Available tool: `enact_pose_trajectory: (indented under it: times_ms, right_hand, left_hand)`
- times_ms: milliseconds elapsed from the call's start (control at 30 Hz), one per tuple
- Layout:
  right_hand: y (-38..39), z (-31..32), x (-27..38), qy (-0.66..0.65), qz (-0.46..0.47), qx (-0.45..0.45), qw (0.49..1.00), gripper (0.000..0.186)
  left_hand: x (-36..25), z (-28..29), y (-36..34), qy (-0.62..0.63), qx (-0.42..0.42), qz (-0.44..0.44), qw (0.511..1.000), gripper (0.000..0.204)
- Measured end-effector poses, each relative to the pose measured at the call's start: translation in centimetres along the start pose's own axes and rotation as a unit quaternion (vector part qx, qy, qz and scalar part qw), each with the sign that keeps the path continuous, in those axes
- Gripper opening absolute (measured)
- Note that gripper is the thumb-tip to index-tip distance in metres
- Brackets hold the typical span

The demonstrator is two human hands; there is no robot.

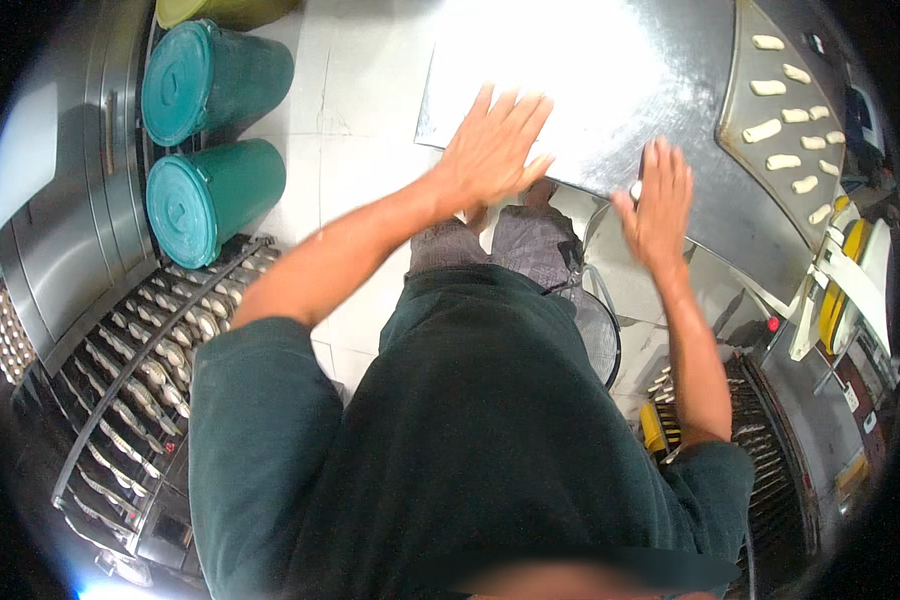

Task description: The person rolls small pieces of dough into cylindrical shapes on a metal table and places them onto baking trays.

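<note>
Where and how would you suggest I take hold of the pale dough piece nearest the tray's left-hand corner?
Probably grip the dough piece across its middle, pinching its two long sides. Bring the right hand in from above left, over the bare rim of the tray. The piece lies flat, stretched roughly left to right, with both long sides free of its neighbours.

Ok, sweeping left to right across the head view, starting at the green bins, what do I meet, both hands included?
Green bins, left hand, right hand, tray with dough pieces.
</note>
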State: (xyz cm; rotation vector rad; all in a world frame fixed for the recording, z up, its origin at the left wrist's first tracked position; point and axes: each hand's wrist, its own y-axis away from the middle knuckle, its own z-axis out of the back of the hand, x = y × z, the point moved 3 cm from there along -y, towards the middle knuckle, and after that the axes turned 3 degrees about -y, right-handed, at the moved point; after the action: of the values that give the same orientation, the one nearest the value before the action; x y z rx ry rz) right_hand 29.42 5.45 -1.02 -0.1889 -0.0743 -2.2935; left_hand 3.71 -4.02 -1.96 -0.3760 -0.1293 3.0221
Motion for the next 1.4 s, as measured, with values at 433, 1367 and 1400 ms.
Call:
enact_pose_trajectory:
  times_ms: [433, 1367, 1400]
  right_hand:
    - [0.4, 0.4, 2.5, -0.067, -0.014, -0.01, 0.998, 0.075]
    - [-8.2, 4.4, -4.1, -0.315, -0.074, -0.091, 0.942, 0.067]
    - [-6.1, 5.0, -4.3, -0.365, -0.059, -0.115, 0.922, 0.065]
  left_hand:
    - [-2.0, 1.1, 1.8, 0.048, 0.05, 0.038, 0.997, 0.086]
    - [2.8, 1.7, -16.1, -0.094, 0.065, 0.033, 0.993, 0.067]
    - [2.1, 1.8, -17.1, -0.015, 0.057, 0.045, 0.997, 0.064]
